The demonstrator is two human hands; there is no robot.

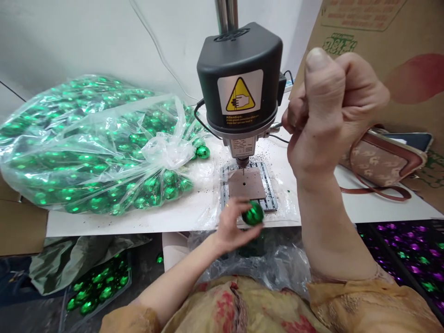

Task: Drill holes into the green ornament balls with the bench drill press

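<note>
A shiny green bauble [254, 213] is pinched between the thumb and fingers of my left hand [231, 226], just in front of the drill press base plate [272, 199]. My right hand [322, 111] is raised and closed in a fist at the lever [275, 128] on the side of the black drill press [239, 60]; most of the lever is hidden by the fingers. Below the drill head, a thin drill bit [243, 171] points down at a brown board [239, 184] with a dark hole in it. Dark shavings lie scattered around the base.
On the left of the white table [86, 224] lies a big clear plastic bag [86, 143] full of green baubles, with one loose bauble [203, 151]. A patterned purse [385, 162] and cardboard box [374, 37] stand right. Below are a tub of green baubles [100, 286] and purple ones [412, 249].
</note>
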